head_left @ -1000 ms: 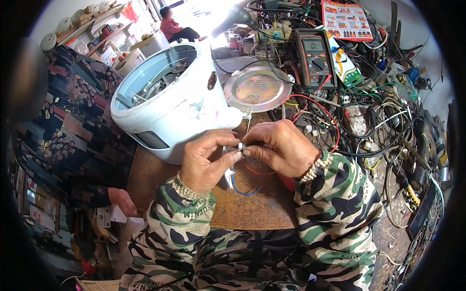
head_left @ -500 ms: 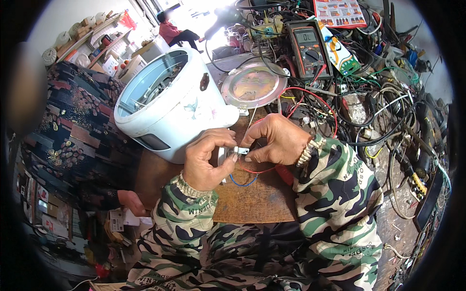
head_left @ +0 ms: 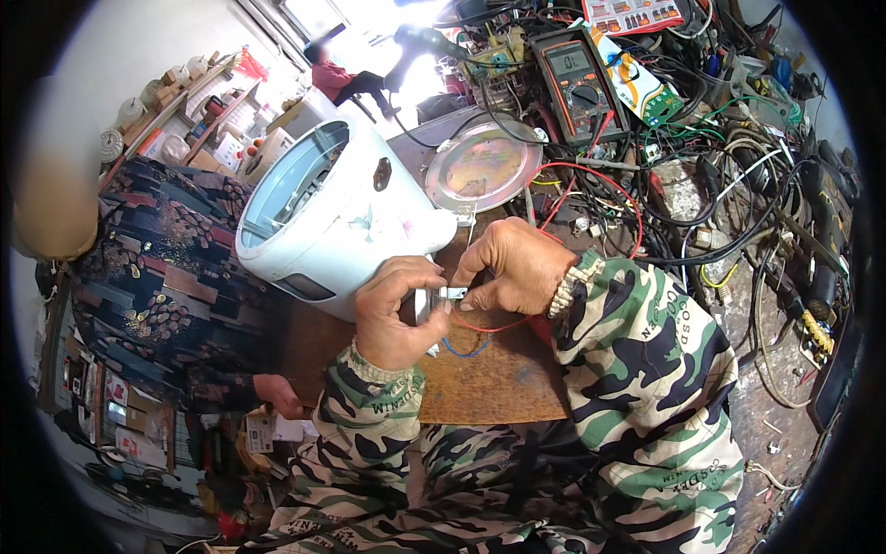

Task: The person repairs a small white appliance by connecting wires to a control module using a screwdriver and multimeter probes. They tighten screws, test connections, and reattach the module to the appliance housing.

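Between my two hands, over the wooden board (head_left: 498, 383), is a small white and silvery part (head_left: 453, 293). My left hand (head_left: 397, 309) is closed around its wider white end, with fingers above and thumb below. My right hand (head_left: 517, 272) pinches at the narrow metal end with thumb and forefinger. A blue wire (head_left: 467, 355) loops below the part, and a red wire (head_left: 494, 329) runs off to the right under my right hand. My fingers hide most of the part, so its exact kind is unclear.
A pale blue-white appliance housing (head_left: 355, 217) lies tilted at left, beside a round metal plate (head_left: 484, 166). A multimeter (head_left: 580, 83) stands behind, amid tangled cables (head_left: 738, 222) and tools. Another person's hand (head_left: 278, 395) rests at lower left; someone sits by the bright doorway.
The whole view has shifted slightly, the housing now appearing further right and lower. Both hands stay on the same small part with little change in grip.
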`<state>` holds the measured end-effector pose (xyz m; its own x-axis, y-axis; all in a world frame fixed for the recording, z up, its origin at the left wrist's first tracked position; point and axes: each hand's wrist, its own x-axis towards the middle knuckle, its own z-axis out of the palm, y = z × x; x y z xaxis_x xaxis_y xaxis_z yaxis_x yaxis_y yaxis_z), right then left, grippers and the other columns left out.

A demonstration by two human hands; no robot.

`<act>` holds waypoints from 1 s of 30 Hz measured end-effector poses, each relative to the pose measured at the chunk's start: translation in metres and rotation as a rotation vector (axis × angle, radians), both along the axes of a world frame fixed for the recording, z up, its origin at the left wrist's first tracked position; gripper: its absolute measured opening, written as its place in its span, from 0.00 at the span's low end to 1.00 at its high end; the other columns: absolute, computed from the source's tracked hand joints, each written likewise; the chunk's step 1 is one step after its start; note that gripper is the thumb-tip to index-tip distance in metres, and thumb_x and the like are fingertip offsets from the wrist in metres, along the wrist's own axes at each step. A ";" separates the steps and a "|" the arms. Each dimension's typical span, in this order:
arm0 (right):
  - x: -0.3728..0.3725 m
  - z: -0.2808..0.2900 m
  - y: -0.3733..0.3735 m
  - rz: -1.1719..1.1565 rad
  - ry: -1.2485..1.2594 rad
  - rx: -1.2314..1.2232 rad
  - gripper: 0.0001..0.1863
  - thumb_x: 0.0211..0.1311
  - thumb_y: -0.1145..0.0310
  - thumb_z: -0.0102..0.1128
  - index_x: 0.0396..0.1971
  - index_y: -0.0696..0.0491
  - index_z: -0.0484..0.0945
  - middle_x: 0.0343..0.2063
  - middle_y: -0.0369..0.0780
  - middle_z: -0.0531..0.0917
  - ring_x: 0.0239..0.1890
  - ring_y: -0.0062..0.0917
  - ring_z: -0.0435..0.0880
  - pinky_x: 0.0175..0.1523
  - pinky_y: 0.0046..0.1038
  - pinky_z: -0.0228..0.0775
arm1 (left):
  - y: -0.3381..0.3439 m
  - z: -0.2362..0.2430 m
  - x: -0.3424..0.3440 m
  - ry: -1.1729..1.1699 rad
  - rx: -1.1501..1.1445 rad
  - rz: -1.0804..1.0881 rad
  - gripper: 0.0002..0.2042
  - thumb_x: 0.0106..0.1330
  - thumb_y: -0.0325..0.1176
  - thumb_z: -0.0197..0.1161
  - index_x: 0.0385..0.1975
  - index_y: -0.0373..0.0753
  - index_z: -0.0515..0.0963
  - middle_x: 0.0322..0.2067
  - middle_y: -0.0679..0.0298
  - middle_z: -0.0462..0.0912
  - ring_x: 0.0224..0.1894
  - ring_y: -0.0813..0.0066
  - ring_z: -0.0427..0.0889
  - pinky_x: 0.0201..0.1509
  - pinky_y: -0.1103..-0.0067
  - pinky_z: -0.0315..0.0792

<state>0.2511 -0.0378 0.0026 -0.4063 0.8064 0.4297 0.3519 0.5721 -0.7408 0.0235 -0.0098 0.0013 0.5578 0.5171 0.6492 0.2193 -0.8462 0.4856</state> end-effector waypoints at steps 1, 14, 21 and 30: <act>0.000 0.001 -0.001 -0.001 0.005 -0.005 0.12 0.47 0.73 0.77 0.35 0.55 0.89 0.27 0.44 0.88 0.32 0.35 0.89 0.39 0.32 0.79 | 0.001 0.001 0.000 0.006 0.018 -0.005 0.14 0.45 0.17 0.70 0.33 0.35 0.80 0.36 0.57 0.85 0.43 0.62 0.85 0.49 0.71 0.79; -0.002 -0.002 0.001 0.041 0.044 -0.017 0.12 0.52 0.72 0.76 0.36 0.59 0.88 0.30 0.47 0.89 0.35 0.37 0.89 0.42 0.33 0.80 | -0.003 0.001 -0.002 -0.007 -0.049 0.040 0.14 0.46 0.16 0.69 0.34 0.33 0.80 0.35 0.57 0.86 0.40 0.65 0.87 0.49 0.73 0.79; -0.002 0.001 0.001 0.035 0.024 -0.058 0.12 0.52 0.71 0.76 0.37 0.58 0.88 0.31 0.47 0.88 0.36 0.37 0.89 0.41 0.33 0.79 | -0.001 -0.001 -0.004 -0.004 -0.061 0.028 0.13 0.48 0.15 0.67 0.35 0.31 0.79 0.37 0.56 0.85 0.42 0.66 0.85 0.51 0.73 0.78; -0.007 -0.003 0.003 0.023 0.034 -0.008 0.11 0.54 0.71 0.75 0.37 0.59 0.87 0.31 0.46 0.88 0.35 0.34 0.89 0.41 0.32 0.78 | -0.002 0.001 -0.009 0.028 -0.090 0.042 0.13 0.51 0.13 0.64 0.38 0.29 0.78 0.40 0.55 0.83 0.45 0.69 0.84 0.53 0.75 0.76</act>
